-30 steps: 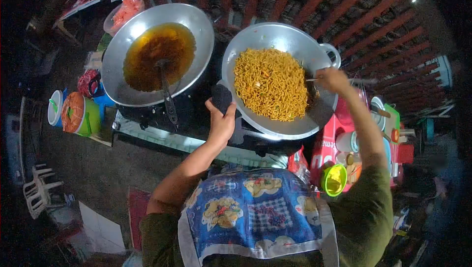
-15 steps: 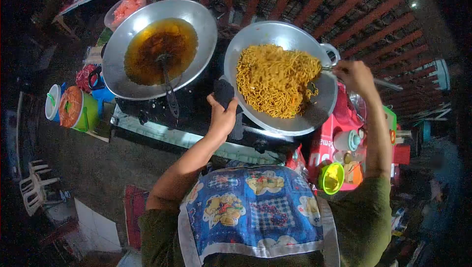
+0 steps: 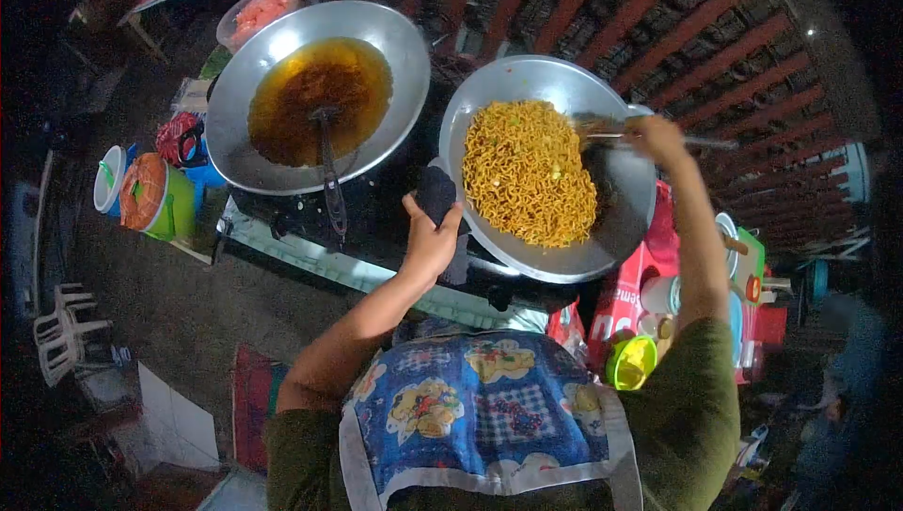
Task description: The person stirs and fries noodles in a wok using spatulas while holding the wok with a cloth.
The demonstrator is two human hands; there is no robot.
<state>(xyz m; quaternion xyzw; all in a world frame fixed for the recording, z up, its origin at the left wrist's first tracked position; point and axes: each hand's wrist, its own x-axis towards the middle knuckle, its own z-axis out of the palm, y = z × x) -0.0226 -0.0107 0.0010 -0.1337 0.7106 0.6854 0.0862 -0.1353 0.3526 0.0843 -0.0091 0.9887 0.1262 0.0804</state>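
Yellow-brown noodles (image 3: 529, 177) lie heaped in the left and middle part of a large metal wok (image 3: 625, 220). My right hand (image 3: 658, 141) is closed around the long handle of a metal spatula (image 3: 701, 142). The spatula's head is beside the noodles, partly blurred. My left hand (image 3: 430, 243) grips a dark cloth (image 3: 435, 193) at the wok's left side; the wok handle under it is mostly hidden. To the left, a second wok (image 3: 226, 130) holds brown-orange oil (image 3: 320, 88), with a slotted metal utensil (image 3: 331, 182) leaning in it.
Both woks stand on a dark stove (image 3: 376, 215) with a pale front edge. A yellow-green cup (image 3: 631, 362) and jars are by my right arm. A green bucket (image 3: 172, 205) and a bowl of pink-orange pieces (image 3: 263, 11) are at left. White chairs (image 3: 66, 332) stand on the floor.
The noodles have shifted left and down within the wok, and more of its right side shows bare. My right hand has moved slightly left with the spatula. My left hand keeps its hold.
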